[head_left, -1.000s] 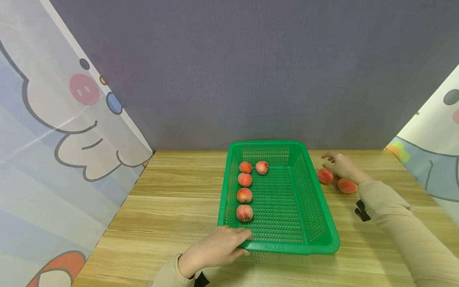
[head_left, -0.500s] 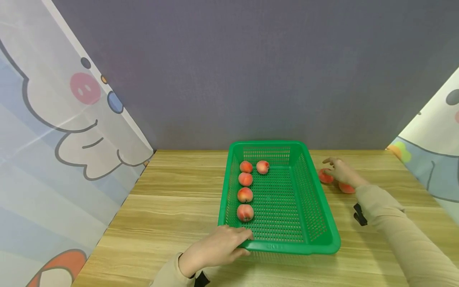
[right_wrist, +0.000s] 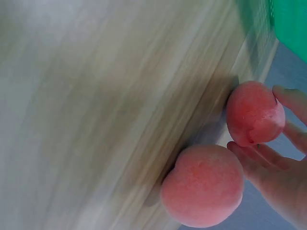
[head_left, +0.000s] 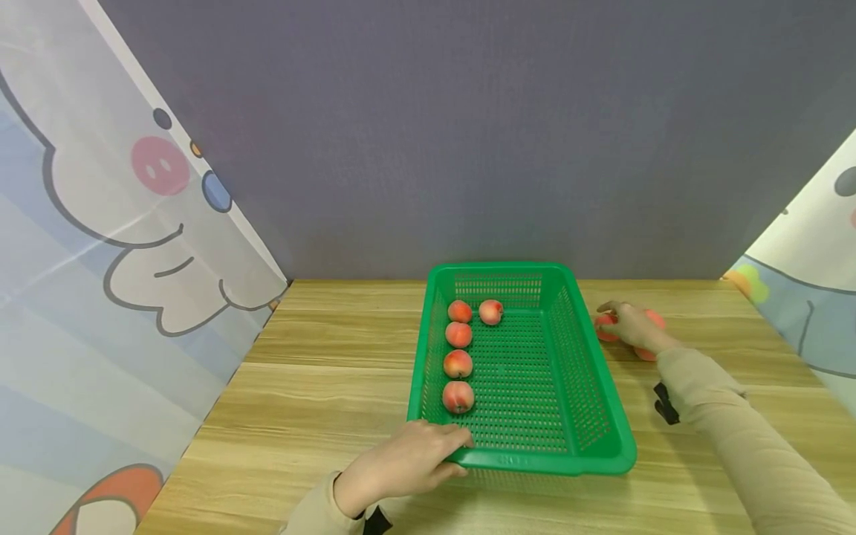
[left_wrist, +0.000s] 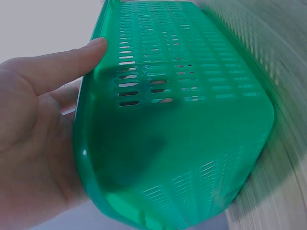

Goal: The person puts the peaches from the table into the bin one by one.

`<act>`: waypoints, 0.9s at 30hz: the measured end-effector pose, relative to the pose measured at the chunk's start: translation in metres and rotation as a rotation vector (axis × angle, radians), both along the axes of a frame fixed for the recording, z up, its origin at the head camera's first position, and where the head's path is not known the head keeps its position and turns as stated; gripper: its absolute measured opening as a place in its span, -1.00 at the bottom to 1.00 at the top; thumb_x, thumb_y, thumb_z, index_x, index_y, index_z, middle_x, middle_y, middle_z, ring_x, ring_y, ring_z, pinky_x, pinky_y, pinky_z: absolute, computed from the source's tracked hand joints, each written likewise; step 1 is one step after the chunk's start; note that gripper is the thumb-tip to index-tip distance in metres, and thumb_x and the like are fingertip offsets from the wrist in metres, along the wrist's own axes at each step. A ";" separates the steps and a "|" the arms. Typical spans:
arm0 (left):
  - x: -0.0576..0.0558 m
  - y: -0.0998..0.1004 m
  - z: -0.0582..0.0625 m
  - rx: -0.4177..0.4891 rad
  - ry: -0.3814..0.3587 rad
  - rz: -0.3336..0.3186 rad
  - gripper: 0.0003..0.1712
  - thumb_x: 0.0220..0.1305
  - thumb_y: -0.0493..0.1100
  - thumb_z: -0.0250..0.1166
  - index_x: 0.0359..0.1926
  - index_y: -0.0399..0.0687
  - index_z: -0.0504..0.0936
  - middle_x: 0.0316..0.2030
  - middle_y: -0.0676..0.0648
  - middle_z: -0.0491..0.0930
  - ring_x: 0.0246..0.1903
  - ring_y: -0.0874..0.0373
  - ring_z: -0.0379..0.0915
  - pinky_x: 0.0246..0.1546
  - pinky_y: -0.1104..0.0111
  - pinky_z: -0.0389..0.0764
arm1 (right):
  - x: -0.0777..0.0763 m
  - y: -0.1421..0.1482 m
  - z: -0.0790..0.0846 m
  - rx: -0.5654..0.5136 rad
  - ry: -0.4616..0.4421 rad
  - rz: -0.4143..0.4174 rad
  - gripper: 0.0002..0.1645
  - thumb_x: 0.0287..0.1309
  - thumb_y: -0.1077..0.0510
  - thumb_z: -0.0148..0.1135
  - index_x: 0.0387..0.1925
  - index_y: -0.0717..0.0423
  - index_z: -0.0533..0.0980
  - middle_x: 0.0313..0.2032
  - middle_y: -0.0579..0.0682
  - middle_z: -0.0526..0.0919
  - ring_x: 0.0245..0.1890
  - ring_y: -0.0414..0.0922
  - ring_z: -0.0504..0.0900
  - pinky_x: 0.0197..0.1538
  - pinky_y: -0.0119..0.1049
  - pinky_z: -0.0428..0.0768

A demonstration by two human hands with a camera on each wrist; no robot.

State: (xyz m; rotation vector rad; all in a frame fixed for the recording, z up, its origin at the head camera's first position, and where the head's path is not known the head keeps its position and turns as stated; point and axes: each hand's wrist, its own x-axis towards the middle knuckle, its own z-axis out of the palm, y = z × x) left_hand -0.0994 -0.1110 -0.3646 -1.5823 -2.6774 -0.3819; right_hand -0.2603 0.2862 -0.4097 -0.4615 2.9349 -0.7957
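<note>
A green plastic basket [head_left: 535, 462] with slotted walls stands on the wooden table. My left hand [head_left: 404, 461] grips its rim at the near left corner; in the left wrist view the thumb [left_wrist: 79, 60] lies on the outer side of the wall. Right of the basket, my right hand [head_left: 634, 325] holds a red peach [right_wrist: 254, 112] between thumb and fingers, low over the tabletop. Close beside it lies a second peach [right_wrist: 204, 187]. A third peach [head_left: 655, 319] shows partly behind the hand in the head view.
Inside the basket, several peaches [head_left: 458, 364] form a column along the left wall, with one more peach [head_left: 491, 312] beside the far end. A grey wall [head_left: 428, 148] rises behind the table [head_left: 321, 386]. Cartoon-printed sheets [head_left: 87, 223] flank both sides.
My right hand has lowered onto the peach nearest the basket, and its fingers have closed around it. A peach behind the hand has come into view. The left hand stays on the rim.
</note>
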 end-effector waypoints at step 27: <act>0.000 0.000 0.000 0.000 -0.012 0.000 -0.73 0.05 -0.04 0.28 -0.24 0.01 0.45 -0.40 0.17 0.50 -0.57 0.50 0.18 -0.52 0.65 0.28 | 0.001 -0.005 -0.005 0.007 0.039 -0.017 -0.60 0.00 0.30 0.14 -0.12 0.48 0.37 -0.14 0.48 0.41 -0.08 0.39 0.33 -0.09 0.20 0.30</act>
